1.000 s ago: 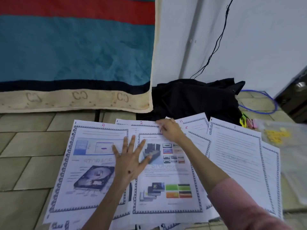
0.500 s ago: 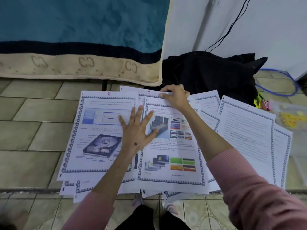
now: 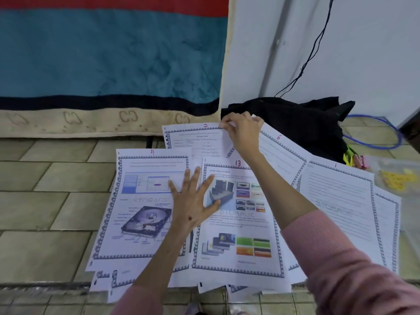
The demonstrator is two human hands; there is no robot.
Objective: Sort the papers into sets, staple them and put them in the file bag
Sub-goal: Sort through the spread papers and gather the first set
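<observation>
Meanwhile, on the tiled floor (image 3: 34, 201), the left hand (image 3: 193, 201) lies flat with fingers spread, apparently pinning pages 4 (image 3: 141, 212) and 13 (image 3: 241, 223), while the right hand's (image 3: 244, 133) grip pinches page 2 (image 3: 195, 138) at upper centre, seemingly to pull it free for sorting.

Lower sheets (image 3: 211, 289) mostly covered, txt blurred.

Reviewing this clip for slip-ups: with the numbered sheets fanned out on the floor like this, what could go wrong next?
The right hand pinches the top edge of sheet 2, which lies partly under sheet 13 and sheet 4; pulling could drag or crease them. The left hand presses only the seam between 4 and 13, so sheet 6 may shift.
</observation>
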